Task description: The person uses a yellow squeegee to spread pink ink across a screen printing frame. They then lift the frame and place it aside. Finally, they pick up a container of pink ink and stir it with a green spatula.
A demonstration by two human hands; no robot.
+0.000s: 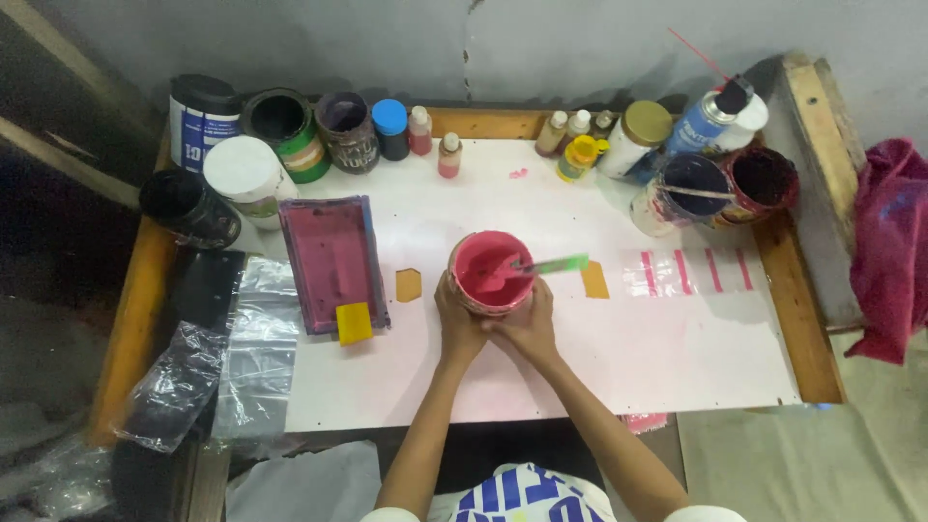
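A round tub of pink paint stands on the white tabletop in the middle. A green stirring stick rests in it, its handle pointing right over the rim. My left hand cups the tub's near left side. My right hand cups its near right side, the two hands touching each other below the tub.
A pink-stained printing screen with a yellow squeegee block lies left of the tub. Paint tubs, jars and small bottles line the back edge. Pink test stripes mark the right. Clear plastic sheets hang at left, a red cloth at right.
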